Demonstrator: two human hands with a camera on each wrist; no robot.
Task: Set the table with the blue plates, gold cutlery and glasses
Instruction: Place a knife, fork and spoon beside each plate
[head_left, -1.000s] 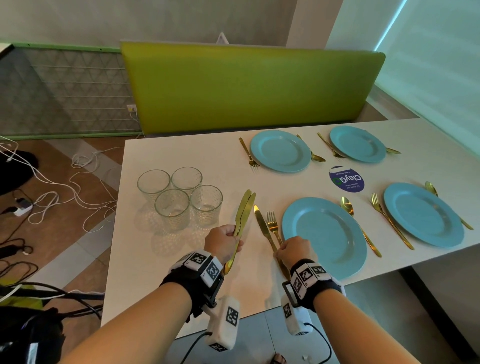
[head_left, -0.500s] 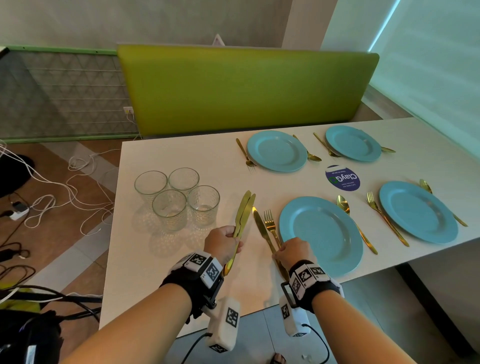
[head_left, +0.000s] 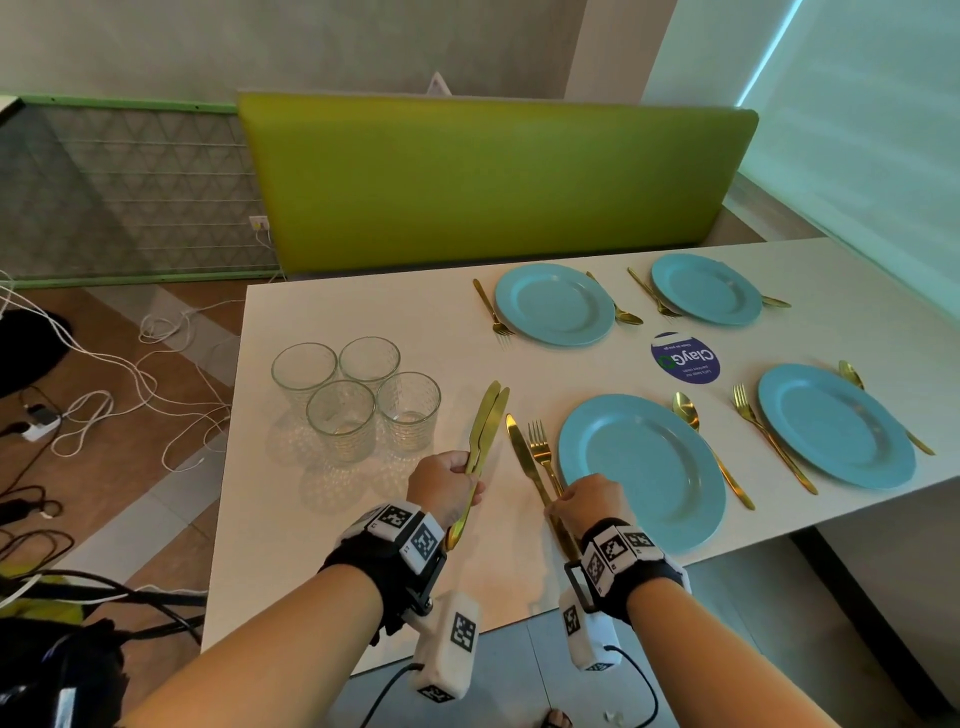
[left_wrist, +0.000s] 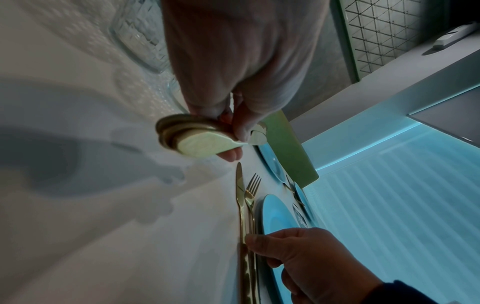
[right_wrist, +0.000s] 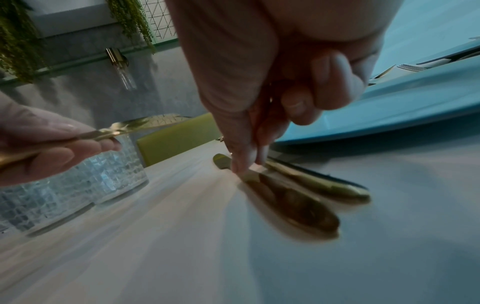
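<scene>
At the left of the white table (head_left: 322, 545) we saw four clear glasses (head_left: 358, 402) standing in a tight cluster, touching or nearly so. Just right of them, our left hand (head_left: 445, 486) was curled around a bundle of gold knives (head_left: 485, 426), held above the tabletop with the blades pointing away from us; the left wrist view showed the stacked handle ends (left_wrist: 187, 137) fanned out under the thumb. How many knives were in the bundle we could not tell.

Next to the right, a single gold knife (head_left: 522, 454) lay flat on the table with a gold fork (head_left: 540, 447) just beside it, both along the left edge of the near blue plate (head_left: 639, 467). Our right hand (head_left: 584, 501) was down over their handles, thumb and forefinger tips (right_wrist: 244, 160) pinching the knife handle (right_wrist: 291, 197) against the table while the other fingers were curled in.

A gold spoon (head_left: 709, 447) lay at that plate's right. Further right sat a second near plate (head_left: 836, 426) with its own fork (head_left: 769, 436) and spoon (head_left: 852, 374). Two more blue plates (head_left: 556, 304) were set along the far edge by the green bench back (head_left: 493, 176), each flanked by a fork and a spoon, with a round blue sticker (head_left: 685, 358) between the rows.
</scene>
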